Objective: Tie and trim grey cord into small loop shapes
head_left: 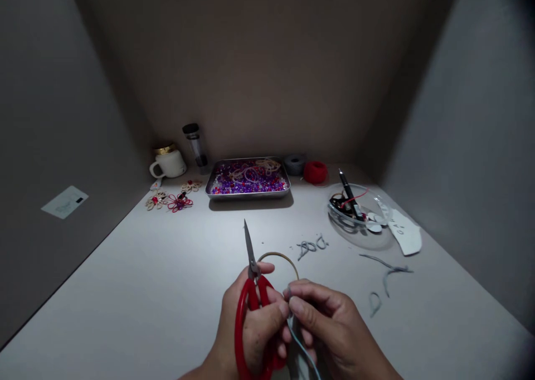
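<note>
Two hands met over a thin brass-coloured wire ring (279,256) near the front of the pale table (167,279).

The left hand (254,327) gripped red-handled steel scissors (251,307), blades shut and pointing away. The right hand (330,327) pinched a light grey-blue cord (301,349) at the ring's near edge, fingertips touching the left thumb.

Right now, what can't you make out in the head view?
- Ring: near half hidden behind both hands.
- Cord: upper end hidden under right hand fingers, lower end cut by frame edge.
- Scissors: handles partly covered by left hand.
- Bowl contents: too small and dim.
</note>
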The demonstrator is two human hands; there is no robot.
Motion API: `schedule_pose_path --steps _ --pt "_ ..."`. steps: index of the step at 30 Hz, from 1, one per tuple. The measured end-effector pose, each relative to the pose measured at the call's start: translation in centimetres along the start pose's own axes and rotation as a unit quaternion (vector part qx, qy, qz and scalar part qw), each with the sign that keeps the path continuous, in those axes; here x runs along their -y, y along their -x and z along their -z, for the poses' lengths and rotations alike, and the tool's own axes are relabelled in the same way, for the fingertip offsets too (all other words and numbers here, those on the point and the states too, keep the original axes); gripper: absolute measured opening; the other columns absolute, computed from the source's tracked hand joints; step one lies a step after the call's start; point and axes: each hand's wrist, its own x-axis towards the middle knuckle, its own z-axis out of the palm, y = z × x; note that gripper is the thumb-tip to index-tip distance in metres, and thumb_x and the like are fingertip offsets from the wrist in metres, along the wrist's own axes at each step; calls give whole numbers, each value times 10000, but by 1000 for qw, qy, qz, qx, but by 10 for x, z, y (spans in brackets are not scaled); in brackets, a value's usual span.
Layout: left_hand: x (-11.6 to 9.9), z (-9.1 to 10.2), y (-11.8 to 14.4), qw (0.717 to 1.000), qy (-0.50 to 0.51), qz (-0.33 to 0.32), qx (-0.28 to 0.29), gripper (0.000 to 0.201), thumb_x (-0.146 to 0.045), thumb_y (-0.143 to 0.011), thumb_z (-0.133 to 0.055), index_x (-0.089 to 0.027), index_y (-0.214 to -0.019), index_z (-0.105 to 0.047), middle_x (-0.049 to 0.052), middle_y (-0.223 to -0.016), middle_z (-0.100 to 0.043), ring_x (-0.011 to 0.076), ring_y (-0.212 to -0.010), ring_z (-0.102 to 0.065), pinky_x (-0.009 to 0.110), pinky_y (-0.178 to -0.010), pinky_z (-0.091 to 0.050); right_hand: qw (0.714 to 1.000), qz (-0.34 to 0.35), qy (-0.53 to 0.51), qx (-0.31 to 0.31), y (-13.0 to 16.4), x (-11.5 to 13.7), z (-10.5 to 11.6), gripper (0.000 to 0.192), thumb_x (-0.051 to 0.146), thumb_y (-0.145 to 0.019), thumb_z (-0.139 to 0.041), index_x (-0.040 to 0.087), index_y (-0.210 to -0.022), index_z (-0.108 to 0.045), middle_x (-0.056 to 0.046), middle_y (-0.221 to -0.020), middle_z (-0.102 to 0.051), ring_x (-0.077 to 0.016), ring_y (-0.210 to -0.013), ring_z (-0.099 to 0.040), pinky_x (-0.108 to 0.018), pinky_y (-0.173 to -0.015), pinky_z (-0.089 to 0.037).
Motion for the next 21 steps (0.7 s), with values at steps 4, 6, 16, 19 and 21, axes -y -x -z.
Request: schedule_pose_path --steps 4,6,16,19,21 --pt "-16 -4 2 997 -58 -19 -53 505 -256 -695 -645 -161 -1089 -344 -68 -553 -535 80 -359 -456 188 -339 -371 1000 -15 21 0 0 5 1 294 386 -679 -716 122 -767 -621 35 -410 -554 -45 -312 -454 -135 -338 -349" --pt "-25 -3 1 993 -94 -35 -61 487 -234 -693 -634 -167 -1089 -359 -65 -566 -547 74 -356 -449 183 -334 -374 999 -43 15 14 0 9 1 283 364 -644 -736 118 -724 -621 20 -465 -589 -46 -308 -467 -133 -313 -372" --pt "-30 7 2 977 -196 -81 23 435 -148 -727 -597 -172 -1097 -369 6 -720 -627 112 -508 -580 184 -411 -436 992 -99 4 75 1 16 3 216 285 -646 -723 86 -655 -636 -22 -565 -633 -47 -348 -516 -134 -337 -441" --pt "-31 6 3 974 -207 -85 33 394 -127 -741 -581 -173 -1074 -374 -10 -695 -610 102 -506 -575 186 -435 -439 992 -100 9 76 2 15 2 191 264 -659 -713 86 -665 -644 -33 -607 -648 -52 -380 -536 -144 -367 -457" --pt "-30 6 3 973 -210 -87 30 364 -132 -750 -573 -175 -1054 -377 -27 -660 -592 92 -484 -554 186 -431 -431 992 -98 16 72 3 16 1 191 262 -659 -717 86 -667 -644 -36 -630 -653 -57 -407 -552 -157 -397 -473"
